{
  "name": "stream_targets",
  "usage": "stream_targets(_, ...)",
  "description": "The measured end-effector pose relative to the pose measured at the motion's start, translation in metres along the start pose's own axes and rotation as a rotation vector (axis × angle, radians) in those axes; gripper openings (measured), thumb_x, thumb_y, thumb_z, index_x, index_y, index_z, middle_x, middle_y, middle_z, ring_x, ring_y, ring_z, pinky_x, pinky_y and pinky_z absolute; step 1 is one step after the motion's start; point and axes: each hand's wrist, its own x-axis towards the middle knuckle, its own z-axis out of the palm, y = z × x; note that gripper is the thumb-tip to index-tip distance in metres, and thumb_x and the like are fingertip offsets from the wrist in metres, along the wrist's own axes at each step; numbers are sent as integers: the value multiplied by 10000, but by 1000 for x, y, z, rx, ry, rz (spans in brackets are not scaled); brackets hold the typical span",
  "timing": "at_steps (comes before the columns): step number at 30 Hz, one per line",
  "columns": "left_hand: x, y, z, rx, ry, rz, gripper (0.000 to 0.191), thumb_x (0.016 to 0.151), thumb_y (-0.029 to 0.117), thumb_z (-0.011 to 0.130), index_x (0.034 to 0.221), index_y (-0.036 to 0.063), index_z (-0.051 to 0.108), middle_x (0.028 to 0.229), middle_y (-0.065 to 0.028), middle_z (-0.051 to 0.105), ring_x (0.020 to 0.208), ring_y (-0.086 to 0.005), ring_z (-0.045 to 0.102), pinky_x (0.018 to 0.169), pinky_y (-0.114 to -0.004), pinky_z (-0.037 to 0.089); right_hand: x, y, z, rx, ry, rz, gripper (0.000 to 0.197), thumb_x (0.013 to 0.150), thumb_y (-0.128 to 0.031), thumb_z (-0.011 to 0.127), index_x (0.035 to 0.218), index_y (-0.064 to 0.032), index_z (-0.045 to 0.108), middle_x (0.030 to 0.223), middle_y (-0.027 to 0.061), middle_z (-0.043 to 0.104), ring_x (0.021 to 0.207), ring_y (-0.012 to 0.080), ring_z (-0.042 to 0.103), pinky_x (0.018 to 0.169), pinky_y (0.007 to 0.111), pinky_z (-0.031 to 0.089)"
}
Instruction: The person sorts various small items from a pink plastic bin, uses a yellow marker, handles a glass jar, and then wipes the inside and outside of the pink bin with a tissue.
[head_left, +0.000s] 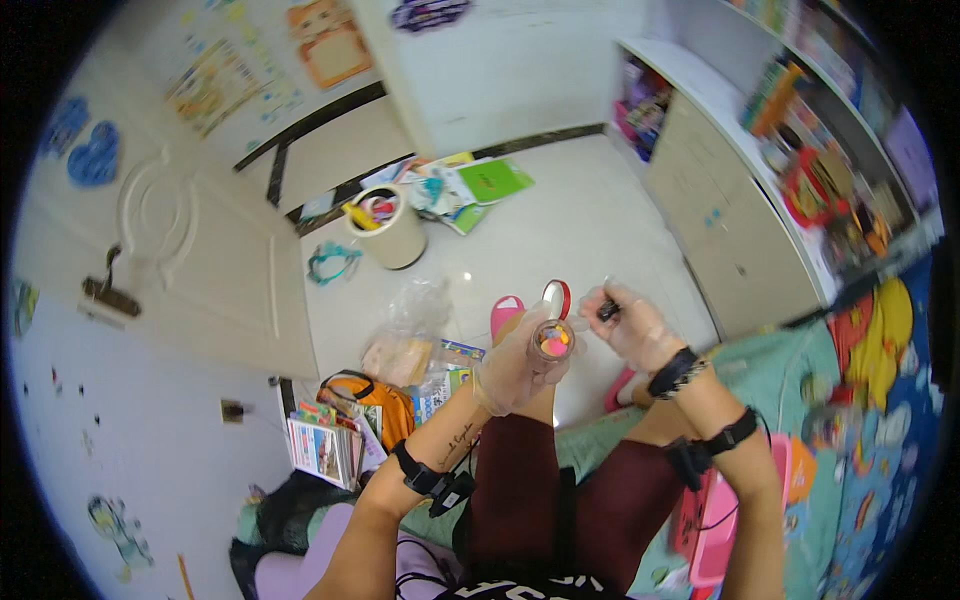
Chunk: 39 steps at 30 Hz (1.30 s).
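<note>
My left hand (517, 369), in a clear plastic glove, grips a small clear jar (541, 354) above my knee. Its mouth faces up and shows small pink, yellow and orange pieces (554, 343) inside. A red-rimmed lid (556, 300) with a white inside stands just beyond the jar's mouth, near my left fingers; what holds it there is hard to make out. To the right of the jar, my gloved right hand (634, 324) pinches a small black object (608, 310), too blurred to name. The two hands are close together but apart.
A cream bin (397, 236) stands on the floor beside papers and a green book (495, 181). Nearer lie a clear plastic bag (420, 307), an orange bag (397, 394) and stacked books (324, 452). On my right are a cabinet (724, 217), a pink basket (720, 532) and another jar (832, 429).
</note>
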Motion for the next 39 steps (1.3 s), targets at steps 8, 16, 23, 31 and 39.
stream_targets(8,-99,-54,-104,-384,319,271,670,1180,-53,917,1759,49,596,1502,-76,759,1324,-175,798,1084,-330,712,201,178,70,-865,-318,-124,276,1263,-253,834,1255,1,729,1116,121,851,1030,228,820,898,414,726)
stream_targets(16,-116,-47,-71,-57,774,197,581,1286,197,827,1808,59,612,1717,-81,783,1614,-228,727,1370,-418,595,387,164,159,-182,-355,33,884,1376,-684,545,1806,88,563,1812,301,718,1648,499,693,1477,661,520)
stream_targets(23,-69,8,8,306,666,206,489,1289,414,830,1611,54,753,1509,-99,844,1317,-264,862,1120,-368,706,309,58,29,-372,-40,195,610,1361,-631,651,1573,-68,749,1601,186,844,1524,363,778,1305,546,643)
stream_targets(31,-7,7,29,-135,272,74,303,1376,438,641,1334,161,757,1090,31,727,826,-116,637,727,-302,494,21,-49,139,-868,-662,151,898,1324,-741,699,1919,-73,615,1743,175,797,1642,293,735,1429,504,568)
stream_targets(39,67,-9,102,-117,96,-54,416,1359,532,645,1678,266,625,1090,39,690,732,-90,618,618,-275,464,-90,-113,105,-1231,-328,-412,980,1279,-704,798,1957,-34,569,1554,158,870,1433,313,834,1283,487,661)
